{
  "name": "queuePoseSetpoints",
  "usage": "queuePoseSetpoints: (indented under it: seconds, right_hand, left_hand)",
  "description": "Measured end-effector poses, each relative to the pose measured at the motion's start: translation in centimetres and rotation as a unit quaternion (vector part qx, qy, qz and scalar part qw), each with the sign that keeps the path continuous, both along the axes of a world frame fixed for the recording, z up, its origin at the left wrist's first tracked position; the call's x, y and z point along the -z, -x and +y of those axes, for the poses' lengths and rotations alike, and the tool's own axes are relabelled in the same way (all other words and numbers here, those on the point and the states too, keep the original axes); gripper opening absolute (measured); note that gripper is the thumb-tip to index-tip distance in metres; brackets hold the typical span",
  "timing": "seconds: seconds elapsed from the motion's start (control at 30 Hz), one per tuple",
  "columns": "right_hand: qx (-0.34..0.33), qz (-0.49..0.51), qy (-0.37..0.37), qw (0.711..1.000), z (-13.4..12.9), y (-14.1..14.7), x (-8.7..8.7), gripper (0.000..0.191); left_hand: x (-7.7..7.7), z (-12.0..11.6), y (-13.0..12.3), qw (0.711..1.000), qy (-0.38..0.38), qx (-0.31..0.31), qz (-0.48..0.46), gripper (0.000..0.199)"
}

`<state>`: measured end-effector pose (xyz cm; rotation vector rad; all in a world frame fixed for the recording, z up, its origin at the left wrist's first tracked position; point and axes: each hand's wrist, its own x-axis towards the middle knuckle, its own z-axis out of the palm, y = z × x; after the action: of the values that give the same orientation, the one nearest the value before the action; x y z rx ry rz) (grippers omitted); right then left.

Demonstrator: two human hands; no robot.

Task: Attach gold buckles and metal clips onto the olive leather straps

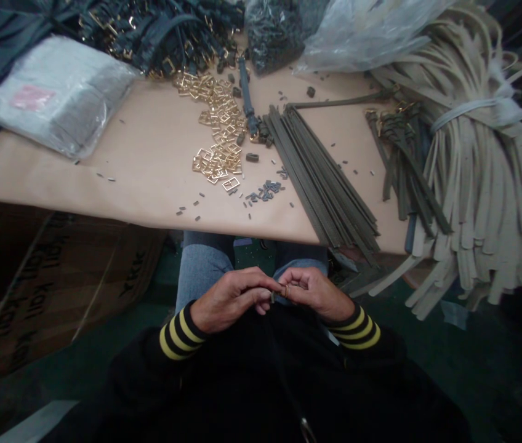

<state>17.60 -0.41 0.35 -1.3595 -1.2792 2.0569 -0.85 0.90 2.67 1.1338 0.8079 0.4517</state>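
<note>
"YKK" (133, 274) on carton (99, 267); other print unclear

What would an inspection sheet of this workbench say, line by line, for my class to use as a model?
Surface: tan tabletop, strewn with small parts.
Work pieces: small piece in hand, details unclear; gold-coloured buckles heaped; olive straps laid lengthwise together.
Clutter: small dark bits scattered; plastic-wrapped package at the left.
Grips: left grip and right grip meet at the small piece, fingers closed on it.
Cables: nothing seen.
Surroundings: cardboard box below the table edge, left; pale strap bundle, right.
</note>
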Motion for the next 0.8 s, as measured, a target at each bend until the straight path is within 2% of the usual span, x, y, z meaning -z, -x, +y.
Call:
queuePoseSetpoints:
  seconds: [0.17,0.37,0.63,0.8]
  right_hand:
    - [-0.027,-0.014,-0.008,1.000,-0.1,0.3,0.0,0.025]
    - [-0.040,-0.045,-0.037,0.998,-0.1,0.7,-0.4,0.023]
    - [-0.060,-0.081,-0.057,0.993,-0.2,1.1,-0.7,0.019]
    - [-0.059,-0.103,-0.078,0.990,0.0,1.1,-0.6,0.017]
  left_hand:
    - [0.7,-0.1,0.0,0.991,0.130,0.032,-0.004,0.022]
    - [0.9,0.0,0.4,0.975,0.222,0.007,-0.013,0.026]
    - [1.3,-0.5,0.6,0.962,0.272,-0.017,-0.001,0.022]
    - [1.6,-1.1,-0.2,0.955,0.282,-0.092,-0.030,0.025]
